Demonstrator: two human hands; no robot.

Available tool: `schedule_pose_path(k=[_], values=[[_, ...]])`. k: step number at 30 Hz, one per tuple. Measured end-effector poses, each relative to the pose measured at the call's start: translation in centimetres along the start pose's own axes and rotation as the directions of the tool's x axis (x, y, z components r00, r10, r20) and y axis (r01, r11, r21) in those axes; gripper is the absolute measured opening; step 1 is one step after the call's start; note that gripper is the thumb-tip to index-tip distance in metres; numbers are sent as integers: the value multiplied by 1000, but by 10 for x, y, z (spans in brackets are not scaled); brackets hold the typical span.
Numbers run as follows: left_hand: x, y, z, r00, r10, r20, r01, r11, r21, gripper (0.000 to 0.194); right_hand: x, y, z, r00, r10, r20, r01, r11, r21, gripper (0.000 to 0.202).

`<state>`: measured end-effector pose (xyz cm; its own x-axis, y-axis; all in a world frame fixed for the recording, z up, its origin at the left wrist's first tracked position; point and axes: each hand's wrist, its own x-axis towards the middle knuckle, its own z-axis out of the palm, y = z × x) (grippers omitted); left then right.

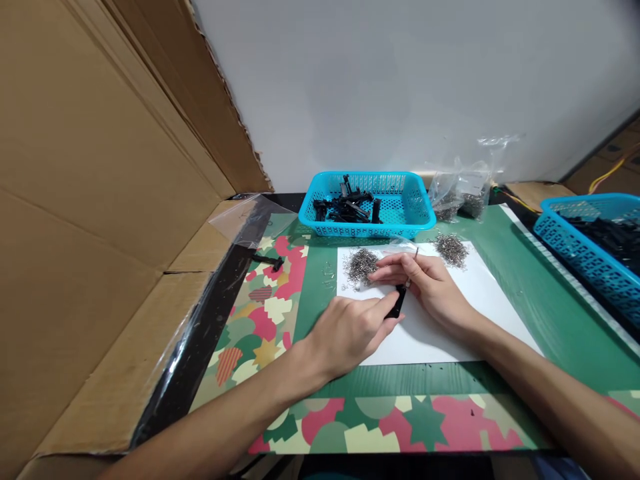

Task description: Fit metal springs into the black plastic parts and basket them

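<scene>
A: Starting from the near side, holding anything?

B: Yep, pinching a small black plastic part [399, 303] in the left hand [350, 327], fingers closed on it, right above the white paper [425, 350]. A touch to the right and farther, gripping a slim rod-like thing [416, 253] in the right hand [431, 280], narrow pinch. Can't make out the exact kind.

A: Which step, at a guess?

B: Probably working the far end of the black plastic part by fingertip. Calls for a steady left pinch and tiny right-hand moves, imo.

A: Any brands or writing?

B: Nothing readable on the two piles of tiny metal pieces [363, 265] past the hands, nor on the blue perforated basket [360, 231] behind. Farther right, spotted a white label [471, 183] on a clear plastic bag [445, 200]. Way too small to read, so not guessing.
</scene>
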<state>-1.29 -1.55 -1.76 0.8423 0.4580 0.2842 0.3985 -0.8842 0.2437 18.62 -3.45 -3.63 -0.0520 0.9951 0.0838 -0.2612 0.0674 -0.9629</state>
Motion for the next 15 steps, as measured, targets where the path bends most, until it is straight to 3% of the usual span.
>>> schedule_pose_path(k=[15], values=[[2,0,-2,999,-17,43,19,999,-47,34,1,2,1,1000,1,-11,-1,1000,24,39]])
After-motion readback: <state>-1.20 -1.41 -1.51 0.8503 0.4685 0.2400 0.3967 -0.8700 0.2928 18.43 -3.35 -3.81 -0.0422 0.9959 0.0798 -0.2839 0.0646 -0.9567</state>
